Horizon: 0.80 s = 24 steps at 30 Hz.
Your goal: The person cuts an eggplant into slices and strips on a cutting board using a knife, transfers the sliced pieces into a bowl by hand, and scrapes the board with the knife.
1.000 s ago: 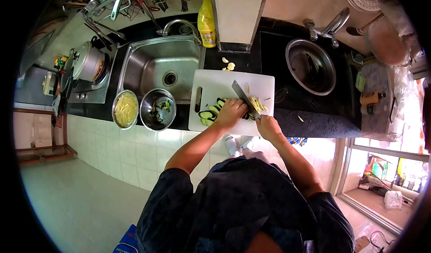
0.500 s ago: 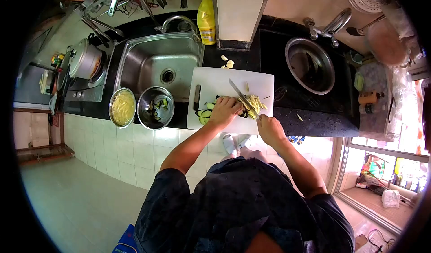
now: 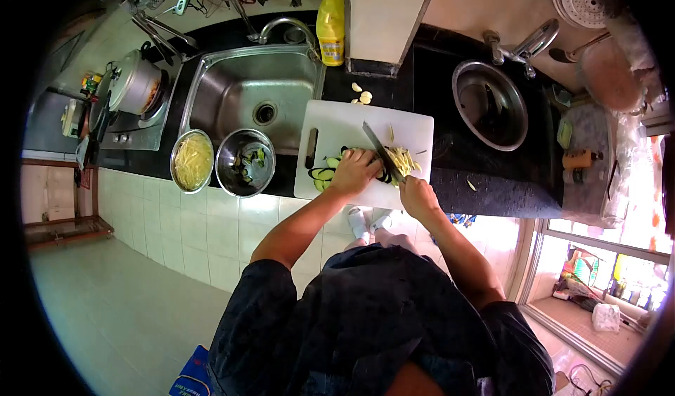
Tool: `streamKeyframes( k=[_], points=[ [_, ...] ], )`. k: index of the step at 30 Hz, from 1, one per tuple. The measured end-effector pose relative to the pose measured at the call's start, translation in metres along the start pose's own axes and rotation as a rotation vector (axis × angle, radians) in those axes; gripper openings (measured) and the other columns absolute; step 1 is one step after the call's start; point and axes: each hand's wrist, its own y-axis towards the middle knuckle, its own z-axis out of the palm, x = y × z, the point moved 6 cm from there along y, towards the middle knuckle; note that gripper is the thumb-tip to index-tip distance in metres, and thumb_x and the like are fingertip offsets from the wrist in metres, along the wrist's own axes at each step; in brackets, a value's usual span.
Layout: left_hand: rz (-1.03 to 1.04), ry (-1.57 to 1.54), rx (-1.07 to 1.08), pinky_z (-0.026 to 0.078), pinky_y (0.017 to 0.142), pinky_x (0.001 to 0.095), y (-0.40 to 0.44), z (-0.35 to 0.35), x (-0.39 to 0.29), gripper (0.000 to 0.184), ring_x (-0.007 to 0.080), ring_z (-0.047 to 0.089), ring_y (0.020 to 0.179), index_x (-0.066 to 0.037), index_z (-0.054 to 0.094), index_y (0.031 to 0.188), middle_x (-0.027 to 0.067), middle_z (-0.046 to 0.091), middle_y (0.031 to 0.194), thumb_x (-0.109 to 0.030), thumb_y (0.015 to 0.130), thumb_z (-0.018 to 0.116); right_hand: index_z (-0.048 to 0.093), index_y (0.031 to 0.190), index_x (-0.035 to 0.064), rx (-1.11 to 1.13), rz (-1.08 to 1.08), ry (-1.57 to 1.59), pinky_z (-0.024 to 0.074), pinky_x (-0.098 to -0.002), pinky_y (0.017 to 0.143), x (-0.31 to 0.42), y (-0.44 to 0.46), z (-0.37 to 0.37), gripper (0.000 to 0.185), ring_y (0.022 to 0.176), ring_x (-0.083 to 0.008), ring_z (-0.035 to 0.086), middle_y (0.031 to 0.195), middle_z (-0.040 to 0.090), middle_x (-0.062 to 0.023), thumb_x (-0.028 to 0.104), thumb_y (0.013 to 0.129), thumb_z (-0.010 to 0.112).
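Observation:
On the white cutting board (image 3: 337, 123), my left hand (image 3: 354, 174) presses down with curled fingers on a row of dark-skinned, pale green vegetable slices (image 3: 323, 176). Part of the row is hidden under the hand. My right hand (image 3: 420, 198) is wrapped round the handle of a knife (image 3: 380, 147). Its blade slants up and left across the board, close beside my left fingertips. Thin cut strips (image 3: 403, 160) lie in a heap just right of the blade.
Garlic cloves (image 3: 365, 98) lie behind the board. Left of it stand a bowl of pale shreds (image 3: 192, 161) and a steel bowl with dark scraps (image 3: 245, 163), before the sink (image 3: 204, 80). A metal basin (image 3: 520, 125) sits at right; a yellow bottle (image 3: 330, 30) stands behind.
The whole view has shifted slightly. Both hands stay at the same place on the board, and the knife blade remains beside my left fingers.

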Motion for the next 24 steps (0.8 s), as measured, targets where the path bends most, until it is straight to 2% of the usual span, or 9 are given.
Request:
streamKeyframes(
  k=[3, 8, 14, 17, 18, 22, 24],
  points=[
    [0.011, 0.008, -0.003, 0.042, 0.088, 0.0446, 0.004, 0.0, 0.004, 0.024, 0.0272, 0.055, 0.105, -0.017, 0.068, 0.11, 0.0047, 0.059, 0.107, -0.027, 0.088, 0.071, 0.068, 0.091, -0.0039, 0.021, -0.02, -0.046, 0.0554, -0.0563, 0.08, 0.01, -0.004, -0.016, 0.033, 0.088, -0.0499, 0.069, 0.089, 0.069, -0.033, 0.023, 0.099, 0.052],
    [-0.015, -0.05, -0.014, 0.041, 0.088, 0.0436, 0.003, -0.005, 0.003, 0.022, 0.0265, 0.055, 0.106, -0.017, 0.067, 0.107, 0.0044, 0.059, 0.109, -0.024, 0.086, 0.071, 0.068, 0.094, -0.0048, 0.049, -0.006, -0.009, 0.0551, -0.0564, 0.08, 0.0, -0.002, 0.011, 0.033, 0.087, -0.0509, 0.069, 0.089, 0.069, -0.0333, 0.023, 0.1, 0.051],
    [0.001, 0.023, 0.043, 0.042, 0.091, 0.0436, -0.001, 0.004, 0.002, 0.023, 0.027, 0.056, 0.11, -0.015, 0.067, 0.106, 0.0053, 0.06, 0.112, -0.023, 0.085, 0.071, 0.067, 0.096, -0.0056, 0.014, -0.004, -0.035, 0.0549, -0.0569, 0.08, 0.011, -0.019, -0.015, 0.034, 0.086, -0.051, 0.069, 0.086, 0.069, -0.033, 0.024, 0.1, 0.052],
    [-0.009, -0.044, 0.069, 0.042, 0.091, 0.0435, 0.0, 0.002, 0.003, 0.025, 0.0265, 0.055, 0.111, -0.016, 0.067, 0.109, 0.0051, 0.06, 0.113, -0.023, 0.085, 0.071, 0.067, 0.093, -0.0062, 0.001, -0.022, 0.052, 0.0544, -0.0575, 0.08, -0.005, -0.014, 0.011, 0.035, 0.086, -0.0511, 0.069, 0.086, 0.069, -0.0332, 0.025, 0.1, 0.053],
    [-0.003, -0.033, 0.054, 0.042, 0.091, 0.0437, -0.001, 0.001, 0.003, 0.025, 0.0264, 0.056, 0.108, -0.016, 0.066, 0.11, 0.005, 0.061, 0.113, -0.024, 0.087, 0.071, 0.067, 0.09, -0.0069, 0.035, 0.009, 0.075, 0.0539, -0.0578, 0.08, -0.008, -0.005, 0.018, 0.036, 0.085, -0.0516, 0.068, 0.086, 0.069, -0.0334, 0.025, 0.1, 0.053],
    [-0.008, -0.001, 0.018, 0.042, 0.09, 0.0445, 0.001, 0.007, 0.006, 0.022, 0.0272, 0.056, 0.106, -0.013, 0.065, 0.107, 0.0059, 0.061, 0.111, -0.026, 0.089, 0.069, 0.067, 0.088, -0.0072, 0.007, -0.085, -0.002, 0.0537, -0.0581, 0.08, 0.011, 0.009, 0.002, 0.037, 0.086, -0.0519, 0.067, 0.088, 0.069, -0.0338, 0.025, 0.1, 0.053],
    [-0.023, 0.017, -0.031, 0.042, 0.09, 0.0447, -0.002, 0.008, 0.005, 0.022, 0.0276, 0.056, 0.105, -0.012, 0.064, 0.105, 0.0063, 0.061, 0.109, -0.027, 0.09, 0.069, 0.067, 0.089, -0.0069, -0.021, -0.049, 0.028, 0.0536, -0.058, 0.081, 0.015, -0.003, -0.012, 0.037, 0.087, -0.0518, 0.068, 0.089, 0.069, -0.0339, 0.025, 0.1, 0.053]
  ],
)
